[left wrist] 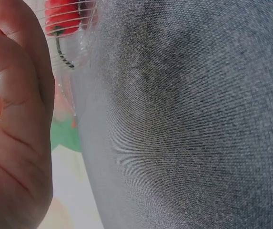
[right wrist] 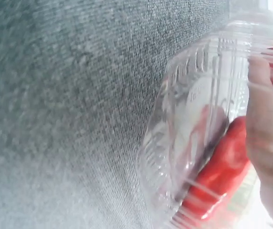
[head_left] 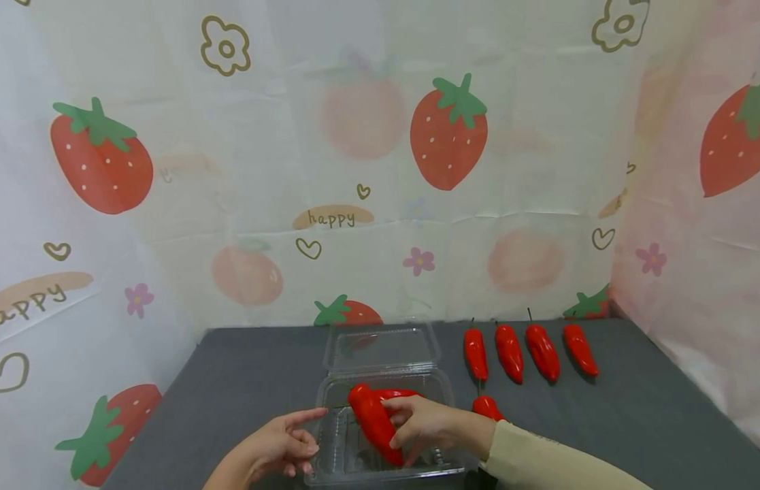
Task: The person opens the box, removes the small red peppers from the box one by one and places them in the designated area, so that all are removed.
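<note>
My right hand (head_left: 431,420) grips a red pepper (head_left: 375,423) between thumb and fingers, tilted over the open clear plastic box (head_left: 321,469). Another red pepper (head_left: 397,393) lies inside, toward the back, partly hidden by the held one. The right wrist view shows that inner pepper (right wrist: 217,176) through the box wall (right wrist: 157,138). At the box's left side is my left hand (head_left: 274,446), its index finger stretched toward the rim and the other fingers loosely bent, holding nothing. Through ribbed plastic, the left wrist view shows a pepper's dark stem (left wrist: 62,52).
The box's hinged lid (head_left: 382,350) lies back toward the wall. Several red peppers (head_left: 509,354) form a row at the back right of the grey table (head_left: 251,374). One more pepper (head_left: 486,407) sits nearer, partly behind my right forearm. A strawberry-print curtain (head_left: 380,265) encloses the table.
</note>
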A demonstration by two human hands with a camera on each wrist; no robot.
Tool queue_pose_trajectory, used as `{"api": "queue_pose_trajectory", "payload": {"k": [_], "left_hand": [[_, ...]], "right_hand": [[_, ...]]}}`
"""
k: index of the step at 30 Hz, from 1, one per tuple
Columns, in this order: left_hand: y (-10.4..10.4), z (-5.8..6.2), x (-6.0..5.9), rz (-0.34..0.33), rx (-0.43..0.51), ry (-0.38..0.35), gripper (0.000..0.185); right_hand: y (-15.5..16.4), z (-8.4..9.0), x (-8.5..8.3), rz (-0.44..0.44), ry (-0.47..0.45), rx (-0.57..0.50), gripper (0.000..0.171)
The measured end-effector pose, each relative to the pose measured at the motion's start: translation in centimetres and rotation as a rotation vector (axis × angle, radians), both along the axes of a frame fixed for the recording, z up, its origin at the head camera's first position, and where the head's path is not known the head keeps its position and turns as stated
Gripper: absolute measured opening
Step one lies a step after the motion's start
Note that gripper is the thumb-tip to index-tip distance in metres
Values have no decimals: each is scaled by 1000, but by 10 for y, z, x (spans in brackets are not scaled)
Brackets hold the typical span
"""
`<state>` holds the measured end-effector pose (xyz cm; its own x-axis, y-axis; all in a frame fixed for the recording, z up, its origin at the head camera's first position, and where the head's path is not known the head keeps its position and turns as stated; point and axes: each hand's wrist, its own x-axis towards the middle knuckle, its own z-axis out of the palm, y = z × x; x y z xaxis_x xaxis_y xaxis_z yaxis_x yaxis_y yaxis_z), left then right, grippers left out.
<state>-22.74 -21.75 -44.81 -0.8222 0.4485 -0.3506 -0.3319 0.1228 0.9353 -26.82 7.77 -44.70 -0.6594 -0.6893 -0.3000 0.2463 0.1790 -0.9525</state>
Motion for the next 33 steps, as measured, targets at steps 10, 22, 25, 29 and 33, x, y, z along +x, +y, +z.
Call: {"api": "queue_pose_trajectory", "payload": {"k": [10,22,25,29,33], "left_hand": [[0,0,-2,-2,-14,3,70],[0,-1,-1,1,-18,9,69],[0,-1,0,-2,-21,14,69],[0,0,0,-6,-20,7,69],[-1,-1,-1,-7,-15,-2,69]], "right_hand": [[8,9,-2,-26,-6,-44,72],[21,19,-3,-68,-24,-61,75],[26,22,-3,-82,-18,-58,76],[32,26,-2,-99,-6,-46,76],[37,30,-3,-119,-4,-37,76]]}}
